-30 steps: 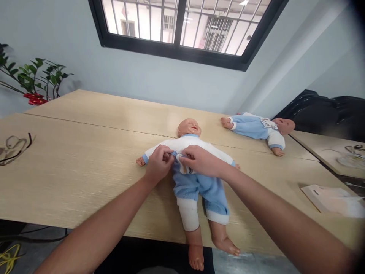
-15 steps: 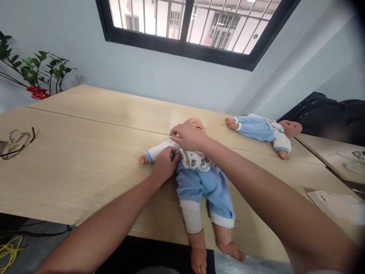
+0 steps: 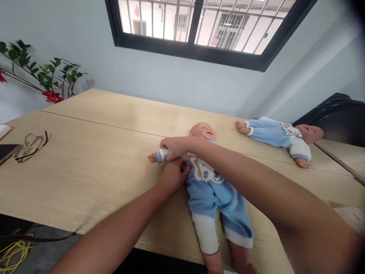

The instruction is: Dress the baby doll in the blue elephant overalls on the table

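A baby doll [image 3: 203,198] in a light blue and white outfit with an animal face on its chest lies face up on the table, its feet toward me. My right hand [image 3: 176,147] is closed around the doll's white sleeve, just above the blue cuff [image 3: 160,155]; the doll's small hand sticks out beyond it. Against the doll's side, near the armpit, my left hand [image 3: 172,175] has its fingers curled on the doll; the fingertips are partly hidden. My right forearm crosses over the doll's chest. White cloth [image 3: 205,234] covers one knee below the blue trouser leg.
A second doll [image 3: 269,133] in similar clothes lies at the table's back right. Eyeglasses [image 3: 31,147] and a dark flat object [image 3: 8,152] are on the left. A potted plant [image 3: 54,76] stands beyond the left end, and a window [image 3: 194,26] is above the wooden table [image 3: 99,152].
My right hand has moved from beside the doll's head and shoulder down onto its sleeve. The doll's face is now uncovered. My left hand stays at its side; the view has shifted slightly.
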The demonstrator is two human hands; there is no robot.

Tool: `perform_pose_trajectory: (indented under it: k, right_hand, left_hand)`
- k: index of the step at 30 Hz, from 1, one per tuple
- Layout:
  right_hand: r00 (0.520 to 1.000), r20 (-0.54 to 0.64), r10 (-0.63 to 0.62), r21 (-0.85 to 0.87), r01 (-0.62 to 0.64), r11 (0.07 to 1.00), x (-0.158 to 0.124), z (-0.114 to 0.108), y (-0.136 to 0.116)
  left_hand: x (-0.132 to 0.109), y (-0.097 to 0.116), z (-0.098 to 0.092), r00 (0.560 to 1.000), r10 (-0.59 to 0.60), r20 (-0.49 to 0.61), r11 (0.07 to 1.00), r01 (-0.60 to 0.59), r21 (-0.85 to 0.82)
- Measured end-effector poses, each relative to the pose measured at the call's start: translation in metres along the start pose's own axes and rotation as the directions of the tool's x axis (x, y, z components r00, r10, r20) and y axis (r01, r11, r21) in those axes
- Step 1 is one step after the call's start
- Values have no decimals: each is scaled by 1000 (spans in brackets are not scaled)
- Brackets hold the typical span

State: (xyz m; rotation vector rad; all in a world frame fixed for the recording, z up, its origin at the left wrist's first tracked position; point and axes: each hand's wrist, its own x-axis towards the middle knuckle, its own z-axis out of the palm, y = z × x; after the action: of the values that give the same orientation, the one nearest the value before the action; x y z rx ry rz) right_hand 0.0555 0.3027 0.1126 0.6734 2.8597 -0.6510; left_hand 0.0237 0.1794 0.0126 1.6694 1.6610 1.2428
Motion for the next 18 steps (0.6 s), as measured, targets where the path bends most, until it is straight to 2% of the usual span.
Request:
perform_pose_trajectory:
  k: [2,5,8,10,12,16,18]
  right_hand:
    - [1000,6,-22,5,22,1000,-15,-9,6]
    - [986,-162,-29,31,35,999,-49,-21,19]
    - [905,-389,-173,-26,177,984,-86,-27,33]
    - [854,-447,-266,-120,237,964,-106,-29,41]
    - [857,-430,-284,-198,217,956,-123,-30,43]
    - [945,-271,-183,-320,91,943,-146,-33,36]
    - [974,-192,-121,-360,44,932,-153,-35,31]
  left_hand:
    - [0,-3,-1,998,-47,-30,999,46,-13]
    - [-1,-4,-1,982,-108,-152,994,103,-40]
    - [-3,-2,-1,955,-64,-288,995,38,-94]
    - [-5,1,-1,938,3,-347,992,-46,-114]
    - [-7,4,0,922,72,-380,987,-121,-105]
    - [-13,6,-1,902,163,-399,976,-206,-68]
    - [-15,7,-2,904,177,-390,972,-223,-75]
